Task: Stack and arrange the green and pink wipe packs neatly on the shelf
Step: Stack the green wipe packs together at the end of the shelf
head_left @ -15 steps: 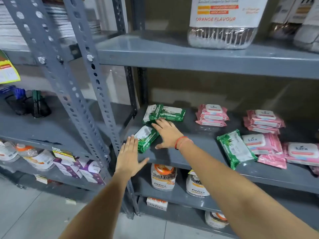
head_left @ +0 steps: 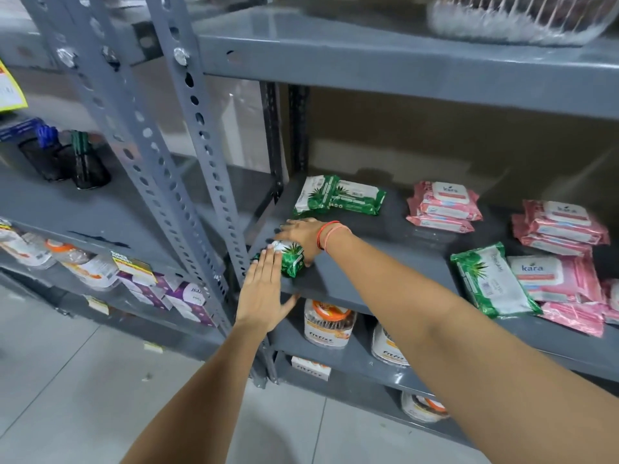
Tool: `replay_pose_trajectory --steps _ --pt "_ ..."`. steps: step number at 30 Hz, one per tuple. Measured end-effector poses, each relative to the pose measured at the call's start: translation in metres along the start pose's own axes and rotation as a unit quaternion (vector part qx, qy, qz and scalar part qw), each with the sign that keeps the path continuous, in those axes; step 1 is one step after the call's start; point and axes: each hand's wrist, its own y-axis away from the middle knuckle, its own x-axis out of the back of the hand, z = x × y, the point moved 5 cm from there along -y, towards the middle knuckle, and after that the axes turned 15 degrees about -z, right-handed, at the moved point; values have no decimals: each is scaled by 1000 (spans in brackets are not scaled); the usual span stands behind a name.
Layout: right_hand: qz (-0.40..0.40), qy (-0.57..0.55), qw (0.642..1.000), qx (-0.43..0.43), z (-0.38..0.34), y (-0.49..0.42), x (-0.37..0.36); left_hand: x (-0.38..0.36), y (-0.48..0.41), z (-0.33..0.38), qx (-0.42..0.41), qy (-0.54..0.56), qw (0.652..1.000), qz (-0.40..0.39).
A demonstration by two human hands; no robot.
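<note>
On the grey shelf [head_left: 385, 262], a green wipe pack [head_left: 290, 257] lies at the front left corner. My right hand [head_left: 301, 234] is curled over its top and far side. My left hand [head_left: 264, 289] presses flat, fingers together, against its near side. Behind them two green packs [head_left: 338, 199] lie side by side at the back left. Two pink stacks [head_left: 442, 205] [head_left: 562, 226] stand at the back. At the right front, a green pack [head_left: 492, 279] leans beside loose pink packs [head_left: 556, 279].
Perforated grey uprights [head_left: 197, 155] stand just left of the pack. Above is another shelf [head_left: 402, 58] with a clear jar. Below stand orange-lidded jars [head_left: 330, 324]. The left rack holds black pen cups [head_left: 80, 162] and purple boxes [head_left: 187, 296].
My right hand has slid left and curled over the green pack. My left hand has moved up against its near side. The view has come closer to the shelf.
</note>
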Motion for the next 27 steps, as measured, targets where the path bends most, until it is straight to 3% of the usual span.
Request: replay_pose_trajectory --steps 11,22,27 --pt "71 -7 996 -57 24 19 -5 15 8 5 -10 36 998 49" --pt "43 -91 991 -84 53 40 -40 -2 -17 30 -55 14 995 -86" --pt "41 -127 989 -60 58 43 -43 -9 -18 28 -56 12 995 -81"
